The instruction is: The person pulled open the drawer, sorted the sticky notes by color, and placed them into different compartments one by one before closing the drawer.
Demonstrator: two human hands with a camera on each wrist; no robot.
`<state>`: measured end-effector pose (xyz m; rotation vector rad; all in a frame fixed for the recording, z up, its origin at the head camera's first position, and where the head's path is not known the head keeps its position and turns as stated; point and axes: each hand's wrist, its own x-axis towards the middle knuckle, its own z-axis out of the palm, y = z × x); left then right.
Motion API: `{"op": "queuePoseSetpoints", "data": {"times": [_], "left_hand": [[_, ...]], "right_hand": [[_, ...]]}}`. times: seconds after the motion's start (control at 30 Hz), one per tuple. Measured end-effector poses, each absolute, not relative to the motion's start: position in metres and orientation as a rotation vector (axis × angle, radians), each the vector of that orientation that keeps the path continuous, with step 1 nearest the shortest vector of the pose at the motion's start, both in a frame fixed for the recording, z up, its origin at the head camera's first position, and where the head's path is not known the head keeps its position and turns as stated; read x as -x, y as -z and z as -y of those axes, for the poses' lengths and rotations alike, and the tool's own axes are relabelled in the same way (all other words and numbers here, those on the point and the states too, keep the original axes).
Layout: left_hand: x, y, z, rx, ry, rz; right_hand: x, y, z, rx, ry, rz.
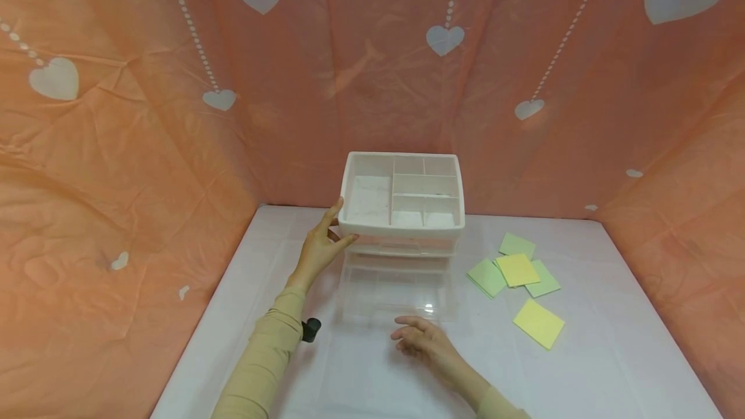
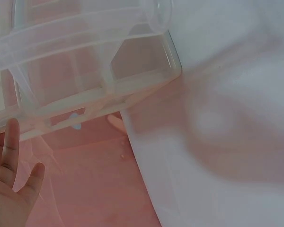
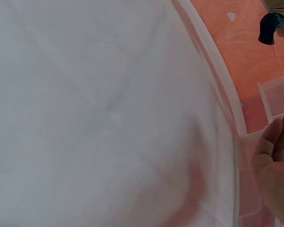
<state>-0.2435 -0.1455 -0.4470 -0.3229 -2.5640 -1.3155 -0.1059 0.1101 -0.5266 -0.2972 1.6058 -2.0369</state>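
A white plastic drawer organizer (image 1: 401,231) stands at the back of the table, its divided top tray uncovered. Its clear lower drawer (image 1: 396,290) is pulled out toward the front, and nothing shows inside. My left hand (image 1: 317,251) rests against the organizer's front left corner, thumb and fingers spread along the side. In the left wrist view, the fingers (image 2: 10,146) are fairly straight beside the organizer's frame (image 2: 104,92). Just in front of the drawer, my right hand (image 1: 427,344) hovers with loosely bent fingers and holds nothing.
Right of the organizer lie several green and yellow sticky-note pads, including an overlapping yellow pad (image 1: 518,270) and a separate yellow pad (image 1: 539,324) nearer the front. A heart-patterned orange cloth (image 1: 384,96) encloses the white table (image 1: 611,341) at the back and sides.
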Motion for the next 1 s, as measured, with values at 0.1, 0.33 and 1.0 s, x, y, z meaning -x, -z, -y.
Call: {"op": "queuePoseSetpoints", "data": {"times": [0.1,0.33,1.0], "left_hand": [[0.243,0.447,0.146,0.33,1.307,2.555],[0.244,0.448,0.146,0.336,1.296,2.544],[0.243,0.448,0.147,0.338,1.303,2.569]], "right_hand": [[0.105,0.52,-0.112,0.338,2.025,-1.629],[0.107,0.5,-0.118,0.473,2.01,-1.722],[0.126,0.46,-0.199,0.627,2.319,-1.951]]}}
